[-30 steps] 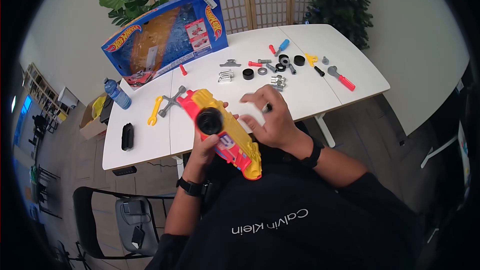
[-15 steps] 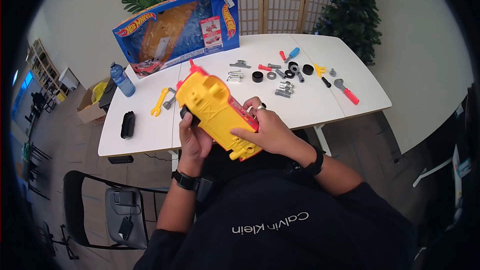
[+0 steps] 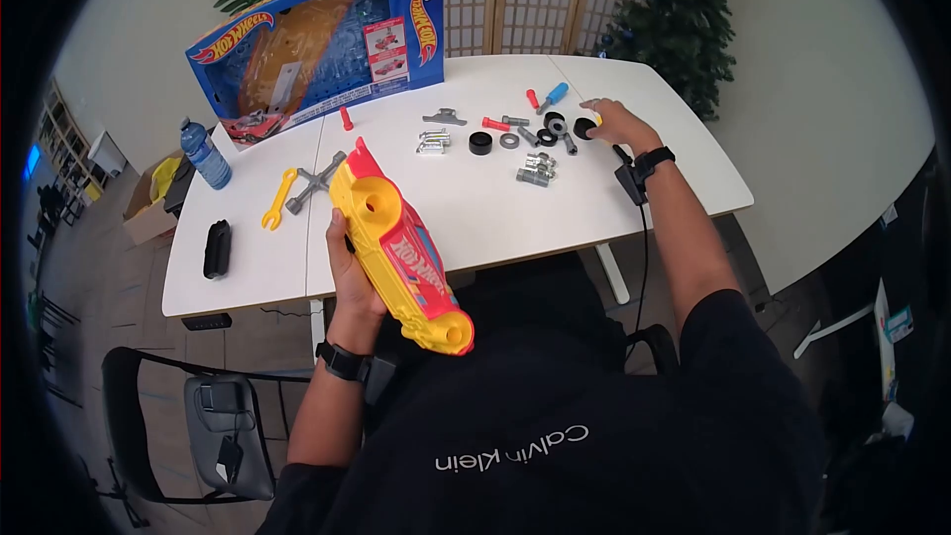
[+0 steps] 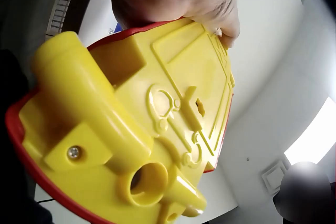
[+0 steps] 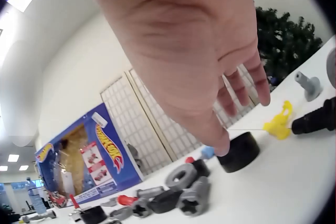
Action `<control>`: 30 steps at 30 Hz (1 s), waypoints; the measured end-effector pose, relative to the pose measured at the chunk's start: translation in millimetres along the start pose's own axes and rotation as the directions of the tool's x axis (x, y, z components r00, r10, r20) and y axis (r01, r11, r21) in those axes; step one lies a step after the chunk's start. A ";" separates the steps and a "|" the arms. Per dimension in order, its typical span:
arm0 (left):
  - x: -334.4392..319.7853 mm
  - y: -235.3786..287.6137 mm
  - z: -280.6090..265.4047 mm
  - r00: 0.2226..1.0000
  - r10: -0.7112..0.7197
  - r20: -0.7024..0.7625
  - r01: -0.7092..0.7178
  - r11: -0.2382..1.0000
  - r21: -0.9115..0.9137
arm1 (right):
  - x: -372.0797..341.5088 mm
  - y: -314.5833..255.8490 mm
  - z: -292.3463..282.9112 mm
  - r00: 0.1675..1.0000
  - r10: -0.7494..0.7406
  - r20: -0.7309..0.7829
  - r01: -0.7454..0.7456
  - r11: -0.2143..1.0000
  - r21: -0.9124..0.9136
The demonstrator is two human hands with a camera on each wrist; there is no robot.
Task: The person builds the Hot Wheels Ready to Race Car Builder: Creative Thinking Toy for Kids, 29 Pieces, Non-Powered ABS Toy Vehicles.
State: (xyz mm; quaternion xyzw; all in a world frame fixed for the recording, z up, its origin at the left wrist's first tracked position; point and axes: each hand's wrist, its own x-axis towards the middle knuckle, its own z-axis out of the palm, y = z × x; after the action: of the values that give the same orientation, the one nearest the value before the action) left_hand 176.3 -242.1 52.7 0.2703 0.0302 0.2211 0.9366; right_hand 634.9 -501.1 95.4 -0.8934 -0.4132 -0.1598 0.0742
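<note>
in the left grip (image 3: 355,275) lies a toy car (image 3: 404,256).

Office-like room: white table (image 3: 396,198), folding screen (image 3: 535,0), bookshelf (image 3: 64,144).

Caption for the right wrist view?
Right hand with its thumb at a black wheel, grey bolts and a yellow piece nearby on the white table.

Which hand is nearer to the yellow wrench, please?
Left. The left hand holds the toy car close by the yellow wrench; the right hand is across the table, at a black wheel.
</note>
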 end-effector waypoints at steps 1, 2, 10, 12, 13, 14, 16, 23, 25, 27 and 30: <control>-0.6 -3.1 0.5 1.000 0.000 -0.003 0.000 1.000 -0.003 | 2.0 4.4 3.5 0.997 -0.045 0.064 0.042 0.997 0.058; -2.2 -5.3 1.1 0.999 -0.027 0.045 0.025 0.999 0.024 | 3.4 9.3 7.0 0.988 -0.094 0.124 0.079 0.989 0.122; 2.8 -28.5 0.9 0.994 0.089 0.055 -0.097 0.984 0.150 | 3.2 -33.0 -47.2 0.965 0.257 -0.056 -0.252 0.964 0.083; 3.5 -29.7 5.4 0.986 0.118 0.114 -0.139 0.972 0.191 | -19.5 -100.2 -97.4 0.964 0.144 -0.225 -0.076 0.955 0.286; 2.4 -31.2 6.6 0.984 0.134 0.121 -0.157 0.966 0.207 | -39.3 -145.8 -122.1 0.959 0.038 -0.281 0.081 0.913 0.400; 1.2 -33.6 4.6 0.984 0.135 0.114 -0.156 0.965 0.210 | -60.8 -185.3 -138.0 0.957 -0.121 -0.263 0.242 0.831 0.500; 1.7 -36.6 0.5 0.969 0.182 0.170 -0.218 0.950 0.225 | -108.5 -250.5 -159.9 0.910 -0.314 -0.271 0.415 0.670 0.615; -5.3 -32.8 3.0 0.891 0.362 0.272 -0.450 0.778 0.438 | -168.8 -322.4 -151.4 0.889 -0.333 -0.314 0.454 0.729 0.513; -8.6 -32.1 3.2 0.897 0.351 0.267 -0.439 0.770 0.464 | -172.6 -326.7 -141.1 0.886 -0.330 -0.326 0.460 0.716 0.525; -4.8 -31.5 -8.1 0.881 0.363 0.304 -0.471 0.736 0.487 | -174.9 -328.1 -124.3 0.822 -0.384 -0.421 0.544 0.750 0.377; -3.9 -36.8 -20.6 0.889 0.342 0.305 -0.453 0.758 0.469 | -177.2 -327.5 -119.8 0.824 -0.353 -0.443 0.533 0.748 0.395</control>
State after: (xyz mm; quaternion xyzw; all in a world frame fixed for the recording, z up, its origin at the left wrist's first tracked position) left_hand 183.8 -261.5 15.8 0.5379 -0.0631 0.3703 0.7547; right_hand 250.9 -447.3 146.4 -0.6745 -0.6237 -0.2114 0.3337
